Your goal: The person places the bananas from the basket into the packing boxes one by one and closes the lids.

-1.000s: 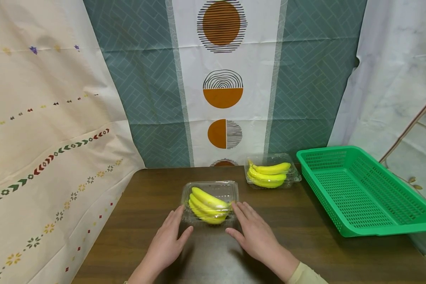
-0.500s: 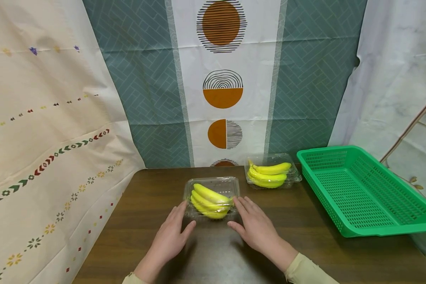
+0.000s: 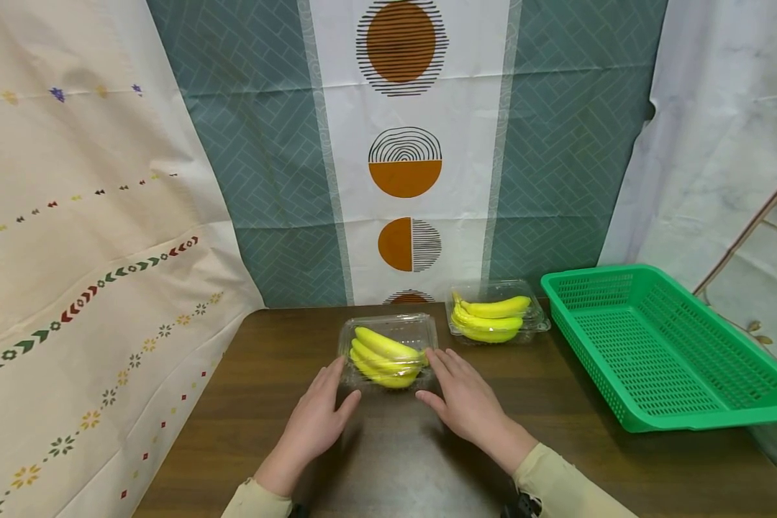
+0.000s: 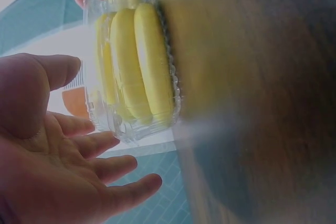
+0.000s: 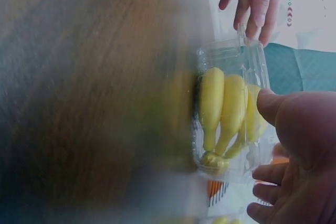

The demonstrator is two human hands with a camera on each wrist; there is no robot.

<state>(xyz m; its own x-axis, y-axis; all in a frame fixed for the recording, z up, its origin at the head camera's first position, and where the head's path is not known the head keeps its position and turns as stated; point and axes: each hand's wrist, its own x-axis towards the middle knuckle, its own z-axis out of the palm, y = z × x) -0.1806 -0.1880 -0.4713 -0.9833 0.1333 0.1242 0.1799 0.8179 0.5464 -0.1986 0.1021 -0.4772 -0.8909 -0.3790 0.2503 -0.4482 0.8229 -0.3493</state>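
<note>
A clear plastic clamshell box (image 3: 388, 325) with a bunch of yellow bananas (image 3: 385, 358) inside sits in the middle of the table. Its lid looks closed. My left hand (image 3: 314, 417) is at the box's left side, fingers extended and fingertips at its edge. On the opposite side, my right hand (image 3: 469, 399) has its fingers nearly straight, tips at the right edge. The left wrist view shows the fingers (image 4: 113, 169) spread beside the box wall. In the right wrist view, the thumb (image 5: 270, 103) lies near the box and the other fingertips are by its end.
A second clear box (image 3: 537, 320) of bananas stands at the table's back edge, right of the first. Further right is a green plastic basket (image 3: 647, 421) with slotted walls. Patterned cloths (image 3: 252, 144) hang behind and at the sides of the brown table (image 3: 233, 403).
The box of bananas has slid away from me toward the back of the table and slightly right. Both hands have moved forward with it, one at each side.
</note>
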